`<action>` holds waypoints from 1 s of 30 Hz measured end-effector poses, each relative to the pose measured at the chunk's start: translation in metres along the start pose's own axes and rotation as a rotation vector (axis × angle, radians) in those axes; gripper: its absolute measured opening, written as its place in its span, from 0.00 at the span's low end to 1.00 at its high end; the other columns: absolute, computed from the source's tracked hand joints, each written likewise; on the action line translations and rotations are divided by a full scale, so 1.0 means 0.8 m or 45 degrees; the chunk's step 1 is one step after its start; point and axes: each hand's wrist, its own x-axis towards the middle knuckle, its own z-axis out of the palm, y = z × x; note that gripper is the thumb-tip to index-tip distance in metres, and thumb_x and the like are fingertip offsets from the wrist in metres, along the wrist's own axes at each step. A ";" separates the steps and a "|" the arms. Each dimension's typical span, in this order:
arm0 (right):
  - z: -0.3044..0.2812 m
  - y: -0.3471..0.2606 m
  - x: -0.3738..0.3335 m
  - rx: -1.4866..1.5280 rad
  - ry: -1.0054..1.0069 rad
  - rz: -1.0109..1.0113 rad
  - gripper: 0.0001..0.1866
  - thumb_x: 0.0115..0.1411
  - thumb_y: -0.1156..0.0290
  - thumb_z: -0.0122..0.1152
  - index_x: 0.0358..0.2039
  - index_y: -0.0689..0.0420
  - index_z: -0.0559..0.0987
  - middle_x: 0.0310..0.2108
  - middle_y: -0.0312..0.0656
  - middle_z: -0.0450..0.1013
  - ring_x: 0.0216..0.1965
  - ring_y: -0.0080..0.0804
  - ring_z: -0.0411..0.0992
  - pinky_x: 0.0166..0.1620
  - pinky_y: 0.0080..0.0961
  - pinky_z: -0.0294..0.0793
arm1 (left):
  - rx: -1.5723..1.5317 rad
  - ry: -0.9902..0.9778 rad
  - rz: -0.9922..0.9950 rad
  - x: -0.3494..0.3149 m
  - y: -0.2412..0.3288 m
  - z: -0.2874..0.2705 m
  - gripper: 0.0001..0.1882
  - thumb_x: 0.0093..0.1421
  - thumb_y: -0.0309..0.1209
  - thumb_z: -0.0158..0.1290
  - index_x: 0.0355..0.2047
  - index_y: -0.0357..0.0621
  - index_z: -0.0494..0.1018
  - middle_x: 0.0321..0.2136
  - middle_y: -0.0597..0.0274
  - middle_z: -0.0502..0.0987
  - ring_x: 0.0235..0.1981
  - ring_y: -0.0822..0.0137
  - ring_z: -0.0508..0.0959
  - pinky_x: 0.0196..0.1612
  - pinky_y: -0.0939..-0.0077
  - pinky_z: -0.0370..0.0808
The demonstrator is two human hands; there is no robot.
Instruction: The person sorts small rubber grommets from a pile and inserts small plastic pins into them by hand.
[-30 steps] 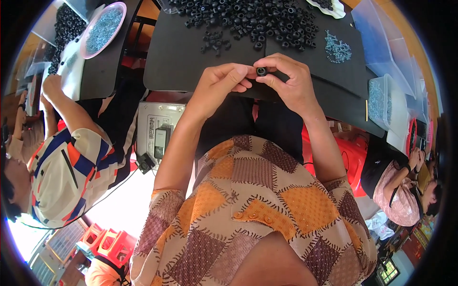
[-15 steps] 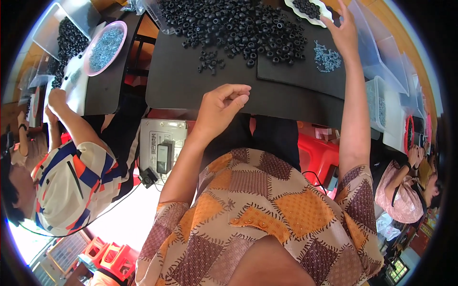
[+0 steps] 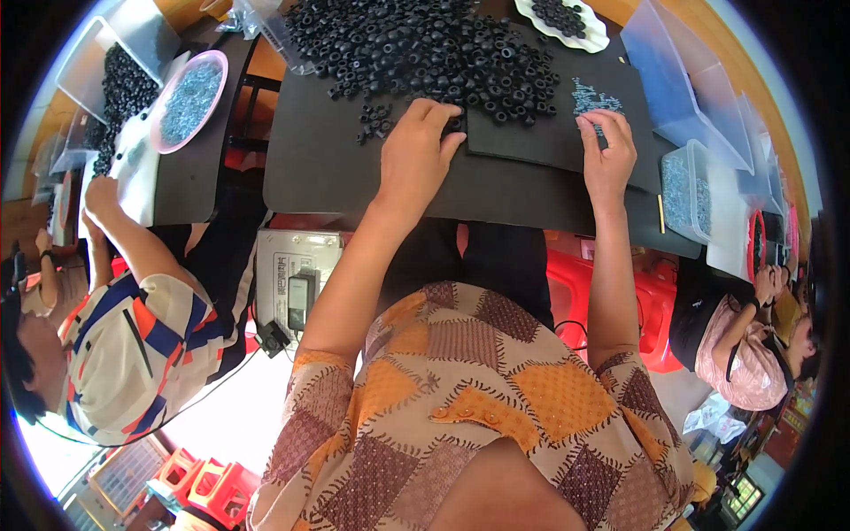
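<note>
A heap of black, hollow, rounded plastic pieces covers the far middle of the dark table. At its near edge is my left hand, its thumb and forefinger closing about a black piece. A small group of black pieces lies just left of that hand. My right hand is bent over a little pile of small pale-blue pieces on a dark board. Its thumb and forefinger tips come together; whatever is between them is too small to see.
Beyond the right hand stands a white scalloped dish of black pieces. Clear plastic bins and a tub of blue pieces line the right side. Co-workers sit at both sides, one by a pink-rimmed basin. Red stools stand below.
My right hand has come back from the scalloped dish to the blue pieces. My left hand has moved forward from the table's near part to the edge of the black heap.
</note>
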 end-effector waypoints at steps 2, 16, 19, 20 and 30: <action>-0.012 0.010 -0.003 -0.049 0.024 0.022 0.03 0.57 0.75 0.68 0.33 0.58 0.82 0.37 0.41 0.78 0.41 0.41 0.76 0.46 0.33 0.74 | 0.028 -0.033 0.020 0.000 -0.003 0.004 0.11 0.54 0.25 0.64 0.38 0.41 0.78 0.36 0.56 0.78 0.37 0.51 0.79 0.39 0.61 0.76; -0.011 0.073 0.090 -0.134 0.012 -0.040 0.05 0.58 0.71 0.65 0.34 0.57 0.83 0.33 0.42 0.78 0.37 0.44 0.76 0.43 0.37 0.75 | 0.125 -0.060 0.112 -0.038 0.014 -0.013 0.11 0.56 0.22 0.61 0.40 0.42 0.80 0.38 0.57 0.79 0.41 0.53 0.77 0.45 0.64 0.75; 0.011 0.116 0.148 -0.106 -0.060 0.090 0.07 0.59 0.69 0.65 0.36 0.56 0.84 0.33 0.43 0.79 0.36 0.43 0.78 0.43 0.36 0.76 | 0.126 -0.054 0.107 -0.038 0.010 -0.012 0.11 0.55 0.22 0.62 0.40 0.42 0.80 0.37 0.57 0.79 0.40 0.53 0.77 0.44 0.64 0.75; 0.018 0.134 0.163 -0.151 -0.113 0.194 0.09 0.59 0.68 0.64 0.38 0.56 0.84 0.34 0.44 0.80 0.36 0.43 0.79 0.43 0.35 0.77 | 0.104 -0.051 0.115 -0.037 0.011 -0.011 0.11 0.55 0.21 0.62 0.40 0.41 0.80 0.37 0.57 0.79 0.40 0.53 0.77 0.44 0.63 0.75; 0.099 0.182 0.237 -0.374 -0.469 0.462 0.20 0.52 0.55 0.71 0.43 0.50 0.85 0.38 0.44 0.82 0.43 0.43 0.80 0.48 0.40 0.77 | 0.094 -0.085 0.054 -0.036 0.014 -0.016 0.11 0.55 0.22 0.63 0.39 0.41 0.80 0.37 0.57 0.79 0.39 0.53 0.77 0.42 0.63 0.75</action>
